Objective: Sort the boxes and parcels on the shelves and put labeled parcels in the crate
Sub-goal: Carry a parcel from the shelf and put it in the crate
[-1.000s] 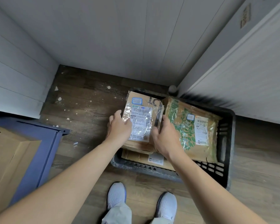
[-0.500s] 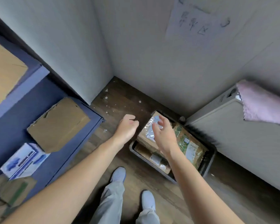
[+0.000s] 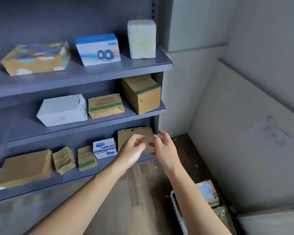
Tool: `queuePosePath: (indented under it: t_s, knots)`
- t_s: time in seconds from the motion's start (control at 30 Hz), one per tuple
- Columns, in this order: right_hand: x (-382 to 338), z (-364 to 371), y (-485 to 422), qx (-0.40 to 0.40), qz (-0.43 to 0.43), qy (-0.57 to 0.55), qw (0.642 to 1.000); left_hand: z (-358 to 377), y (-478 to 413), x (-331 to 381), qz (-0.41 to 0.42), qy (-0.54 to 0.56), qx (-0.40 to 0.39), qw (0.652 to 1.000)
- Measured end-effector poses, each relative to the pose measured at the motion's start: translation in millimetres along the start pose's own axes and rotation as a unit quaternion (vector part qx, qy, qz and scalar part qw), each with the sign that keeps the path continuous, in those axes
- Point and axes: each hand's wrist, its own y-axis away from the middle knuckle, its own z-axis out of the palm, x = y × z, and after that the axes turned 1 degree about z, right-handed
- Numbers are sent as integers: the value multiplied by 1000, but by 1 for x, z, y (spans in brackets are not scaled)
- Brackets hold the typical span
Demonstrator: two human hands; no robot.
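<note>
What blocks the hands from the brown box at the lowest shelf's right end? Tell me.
Nothing visible does. The left hand and right hand are right in front of the brown box. The white-and-blue box sits to its left, out of the way.

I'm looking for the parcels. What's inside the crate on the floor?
The crate holds a plastic-wrapped brown parcel and a greenish parcel. The right arm covers the rest, so more may hide there.

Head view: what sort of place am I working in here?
Probably a small parcel storeroom: blue shelves lined with cardboard boxes, a crate of parcels on the wooden floor, and bare pale walls.
</note>
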Motion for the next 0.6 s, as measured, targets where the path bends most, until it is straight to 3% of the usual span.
queuePosePath:
  t_s: [0.17,0.43,0.6]
  knots:
    - [-47,103,38,-121,-54,-7,991,-112,56,-22,-3,75,128,989]
    - [-94,282,149,-263,-133,-29,955,-294,189,-86,10,121,321,939]
    - [-112,392,252,-328,-158,-66,929,-389,292,-136,19,142,387,911]
